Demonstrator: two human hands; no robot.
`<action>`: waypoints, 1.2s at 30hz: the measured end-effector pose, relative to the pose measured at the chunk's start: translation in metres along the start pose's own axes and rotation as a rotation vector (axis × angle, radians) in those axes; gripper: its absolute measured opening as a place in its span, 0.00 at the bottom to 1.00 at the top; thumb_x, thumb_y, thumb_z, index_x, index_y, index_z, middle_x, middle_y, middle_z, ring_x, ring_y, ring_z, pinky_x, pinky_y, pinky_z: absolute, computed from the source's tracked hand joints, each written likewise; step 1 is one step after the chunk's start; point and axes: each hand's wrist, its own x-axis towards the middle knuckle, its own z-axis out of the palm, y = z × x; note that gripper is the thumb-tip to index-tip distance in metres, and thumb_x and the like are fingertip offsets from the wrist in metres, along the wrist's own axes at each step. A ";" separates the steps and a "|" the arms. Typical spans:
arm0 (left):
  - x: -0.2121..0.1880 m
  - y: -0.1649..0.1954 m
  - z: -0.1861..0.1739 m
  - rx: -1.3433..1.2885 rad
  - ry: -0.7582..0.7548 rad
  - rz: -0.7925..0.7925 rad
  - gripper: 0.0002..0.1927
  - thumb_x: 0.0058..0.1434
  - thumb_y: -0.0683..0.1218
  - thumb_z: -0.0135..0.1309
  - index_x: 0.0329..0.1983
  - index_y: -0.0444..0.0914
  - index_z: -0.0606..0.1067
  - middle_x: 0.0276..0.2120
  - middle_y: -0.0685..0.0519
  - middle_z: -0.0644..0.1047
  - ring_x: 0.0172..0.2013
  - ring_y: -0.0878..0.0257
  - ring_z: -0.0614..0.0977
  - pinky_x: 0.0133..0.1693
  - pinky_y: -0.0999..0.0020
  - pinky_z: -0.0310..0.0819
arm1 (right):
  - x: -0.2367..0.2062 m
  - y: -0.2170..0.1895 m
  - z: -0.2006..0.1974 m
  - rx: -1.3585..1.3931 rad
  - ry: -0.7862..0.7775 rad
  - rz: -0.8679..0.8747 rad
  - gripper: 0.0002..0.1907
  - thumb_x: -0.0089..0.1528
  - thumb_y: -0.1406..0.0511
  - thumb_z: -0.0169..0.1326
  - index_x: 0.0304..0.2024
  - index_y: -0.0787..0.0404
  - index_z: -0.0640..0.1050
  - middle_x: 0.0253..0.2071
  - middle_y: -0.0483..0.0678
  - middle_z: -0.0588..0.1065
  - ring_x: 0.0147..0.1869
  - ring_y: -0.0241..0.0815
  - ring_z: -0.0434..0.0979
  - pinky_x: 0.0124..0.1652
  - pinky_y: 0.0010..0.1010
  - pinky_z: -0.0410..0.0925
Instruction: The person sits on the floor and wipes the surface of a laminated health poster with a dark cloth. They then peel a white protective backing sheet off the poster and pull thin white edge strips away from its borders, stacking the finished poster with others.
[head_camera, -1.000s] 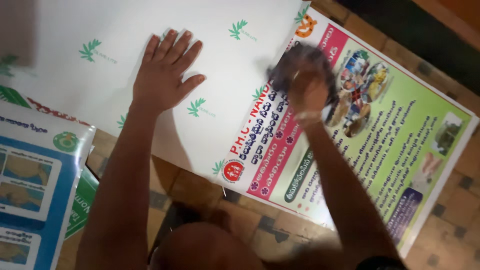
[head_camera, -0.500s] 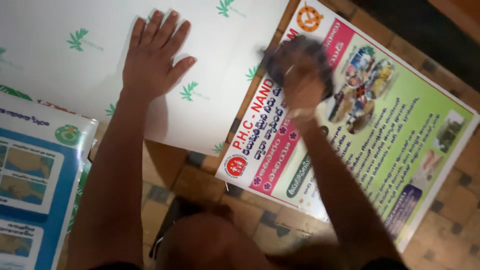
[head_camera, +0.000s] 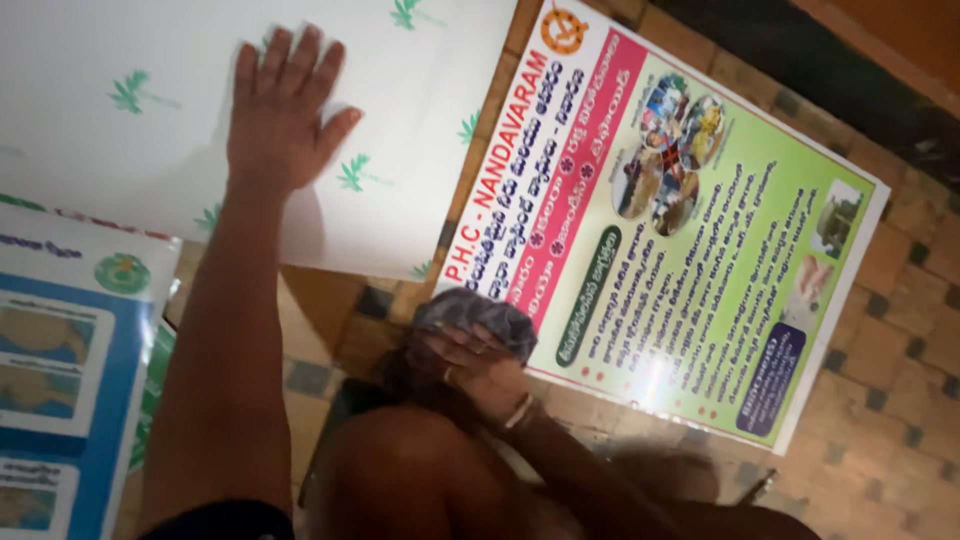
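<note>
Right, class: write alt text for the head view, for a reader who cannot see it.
A person's left hand presses flat on a white sheet while the right hand holds a dark cloth at the lower corner of a colourful poster on a tiled floor.

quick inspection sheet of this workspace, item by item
surface: tiled floor, brown tiles with small dark squares
job's things: colourful printed poster lying flat; dark cloth bunched at the poster's lower left edge; white sheet with green palm marks lying flat
clutter: blue and white poster at left
grippers: left hand flat on the white sheet, fingers spread; right hand gripping the dark cloth
cables: nothing seen
surroundings: dark strip along the floor's top right edge
</note>
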 end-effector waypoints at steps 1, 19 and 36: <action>0.002 0.000 -0.001 -0.013 -0.004 -0.008 0.33 0.80 0.64 0.45 0.79 0.42 0.65 0.77 0.44 0.62 0.75 0.41 0.59 0.72 0.37 0.42 | 0.004 0.008 0.000 0.018 0.044 0.031 0.25 0.59 0.66 0.54 0.59 0.43 0.80 0.64 0.42 0.75 0.68 0.44 0.73 0.63 0.46 0.67; 0.002 0.000 -0.004 0.016 -0.033 -0.024 0.32 0.80 0.62 0.47 0.79 0.41 0.65 0.76 0.44 0.63 0.74 0.41 0.61 0.72 0.38 0.43 | 0.223 0.340 -0.078 -0.466 0.385 0.250 0.15 0.60 0.68 0.56 0.46 0.49 0.86 0.38 0.54 0.80 0.41 0.59 0.81 0.41 0.51 0.72; 0.021 0.054 -0.003 0.265 0.034 -0.184 0.38 0.74 0.69 0.41 0.78 0.43 0.63 0.75 0.45 0.60 0.69 0.31 0.61 0.60 0.16 0.39 | -0.002 0.003 -0.014 0.615 0.240 0.287 0.23 0.56 0.79 0.57 0.49 0.54 0.84 0.58 0.48 0.80 0.65 0.44 0.79 0.63 0.38 0.71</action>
